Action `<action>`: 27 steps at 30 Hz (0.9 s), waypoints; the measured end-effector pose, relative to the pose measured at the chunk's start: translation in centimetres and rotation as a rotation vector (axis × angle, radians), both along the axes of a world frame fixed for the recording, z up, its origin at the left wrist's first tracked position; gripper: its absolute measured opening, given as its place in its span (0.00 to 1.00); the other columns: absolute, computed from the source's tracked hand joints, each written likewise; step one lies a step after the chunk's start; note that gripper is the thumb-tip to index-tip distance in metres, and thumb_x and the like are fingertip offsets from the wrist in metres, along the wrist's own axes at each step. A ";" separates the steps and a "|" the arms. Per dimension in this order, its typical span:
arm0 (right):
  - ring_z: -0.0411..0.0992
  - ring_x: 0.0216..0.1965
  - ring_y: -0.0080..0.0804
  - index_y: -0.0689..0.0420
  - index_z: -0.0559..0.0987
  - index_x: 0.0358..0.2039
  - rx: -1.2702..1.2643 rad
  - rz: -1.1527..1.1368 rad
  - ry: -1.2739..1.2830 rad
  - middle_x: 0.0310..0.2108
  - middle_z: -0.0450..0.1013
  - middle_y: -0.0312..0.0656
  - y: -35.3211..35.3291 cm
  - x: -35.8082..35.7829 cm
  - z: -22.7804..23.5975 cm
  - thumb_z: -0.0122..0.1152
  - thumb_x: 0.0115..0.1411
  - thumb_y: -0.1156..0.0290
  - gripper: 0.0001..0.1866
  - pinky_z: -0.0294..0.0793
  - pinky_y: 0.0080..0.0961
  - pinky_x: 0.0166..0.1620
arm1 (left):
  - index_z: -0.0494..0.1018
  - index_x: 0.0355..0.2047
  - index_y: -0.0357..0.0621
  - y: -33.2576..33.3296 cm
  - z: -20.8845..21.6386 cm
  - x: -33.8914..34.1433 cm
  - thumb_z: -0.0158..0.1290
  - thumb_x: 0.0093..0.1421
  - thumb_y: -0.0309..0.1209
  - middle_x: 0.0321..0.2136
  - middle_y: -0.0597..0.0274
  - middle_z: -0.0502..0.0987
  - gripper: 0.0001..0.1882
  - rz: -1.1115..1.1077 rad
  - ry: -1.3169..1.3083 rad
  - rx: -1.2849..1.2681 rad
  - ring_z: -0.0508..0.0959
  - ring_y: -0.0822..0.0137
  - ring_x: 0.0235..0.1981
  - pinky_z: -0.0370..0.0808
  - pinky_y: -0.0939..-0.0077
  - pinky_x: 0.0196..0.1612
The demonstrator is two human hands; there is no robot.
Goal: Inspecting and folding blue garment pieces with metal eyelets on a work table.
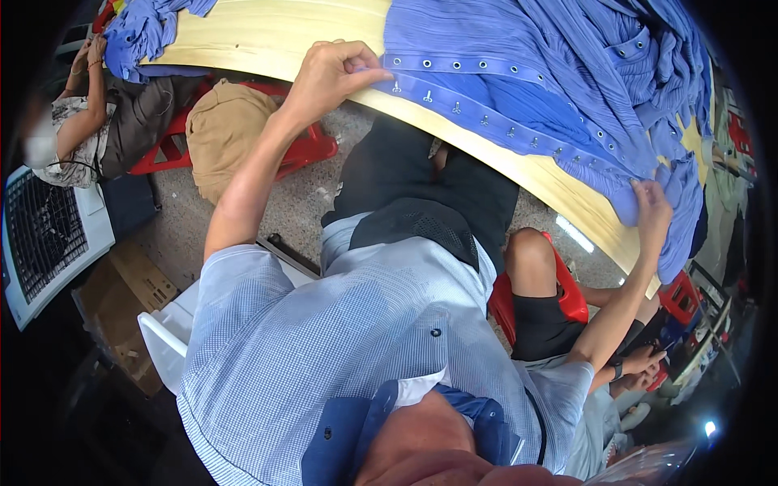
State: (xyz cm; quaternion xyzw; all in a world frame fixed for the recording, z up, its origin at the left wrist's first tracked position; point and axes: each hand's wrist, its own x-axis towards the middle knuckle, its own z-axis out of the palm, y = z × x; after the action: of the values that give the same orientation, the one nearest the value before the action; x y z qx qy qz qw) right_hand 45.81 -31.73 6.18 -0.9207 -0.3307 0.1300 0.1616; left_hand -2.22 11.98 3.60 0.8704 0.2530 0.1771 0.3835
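A blue-violet pleated garment (559,49) lies along the table. One edge band (494,130) carries a row of metal hooks, and the facing band (470,66) has a row of metal eyelets; deeper blue fabric shows between them. With thumb and fingers my left hand (328,77) pinches the left end of the bands, near the table's front edge. Farther right, my right hand (652,215) is closed on the garment's fabric near the right end of the hook band. Between my hands the hook band runs slantwise, fairly straight. Bunched cloth hides part of the garment at the far right.
The pale yellow wooden table (275,32) curves in front of me. At left stand a red stool (312,146) with a tan cloth (231,134) on it, a white cooler (57,231) and a cardboard box (126,308). Co-workers sit at the left and right.
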 end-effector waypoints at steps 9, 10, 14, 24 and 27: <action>0.65 0.36 0.14 0.59 0.85 0.38 0.323 0.010 0.296 0.35 0.74 0.26 -3.6 2.2 9.3 0.72 0.72 0.69 0.08 0.61 0.16 0.41 | 0.85 0.37 0.38 4.1 4.6 -3.9 0.69 0.67 0.26 0.30 0.71 0.80 0.04 -0.024 -0.108 -0.238 0.76 0.78 0.36 0.74 0.79 0.45; 0.67 0.39 0.15 0.59 0.85 0.40 0.394 0.063 0.331 0.38 0.77 0.28 -3.6 2.6 9.2 0.69 0.74 0.68 0.08 0.63 0.16 0.45 | 0.84 0.37 0.39 4.8 4.5 -4.1 0.69 0.67 0.25 0.33 0.70 0.81 0.04 -0.063 -0.161 -0.286 0.77 0.77 0.37 0.74 0.78 0.47; 0.79 0.58 0.35 0.62 0.79 0.62 0.931 -0.201 0.697 0.58 0.81 0.43 -1.3 2.1 3.8 0.54 0.83 0.60 0.20 0.75 0.38 0.66 | 0.71 0.42 0.50 1.5 2.8 0.0 0.51 0.82 0.39 0.38 0.72 0.77 0.10 -0.076 -0.384 -0.453 0.71 0.80 0.39 0.69 0.81 0.44; 0.72 0.35 0.24 0.59 0.83 0.46 0.084 0.101 -0.085 0.34 0.81 0.44 -1.9 -0.3 -0.4 0.60 0.80 0.58 0.16 0.74 0.26 0.43 | 0.72 0.44 0.42 0.7 0.8 -0.2 0.59 0.78 0.30 0.25 0.68 0.75 0.07 0.013 0.041 -0.204 0.71 0.77 0.26 0.68 0.74 0.31; 0.81 0.32 0.46 0.58 0.81 0.42 -0.048 0.111 -0.256 0.31 0.81 0.56 0.9 -3.2 -0.4 0.63 0.77 0.58 0.15 0.78 0.41 0.37 | 0.77 0.40 0.40 -0.3 1.3 -0.2 0.65 0.71 0.33 0.27 0.50 0.83 0.10 -0.022 0.197 0.327 0.83 0.48 0.26 0.77 0.61 0.31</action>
State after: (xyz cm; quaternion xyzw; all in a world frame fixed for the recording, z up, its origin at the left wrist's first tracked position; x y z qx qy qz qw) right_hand 42.65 -30.84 5.82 -0.9135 -0.3959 0.0282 0.0889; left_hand -2.47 11.67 4.94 0.9370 0.2476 0.1255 0.2120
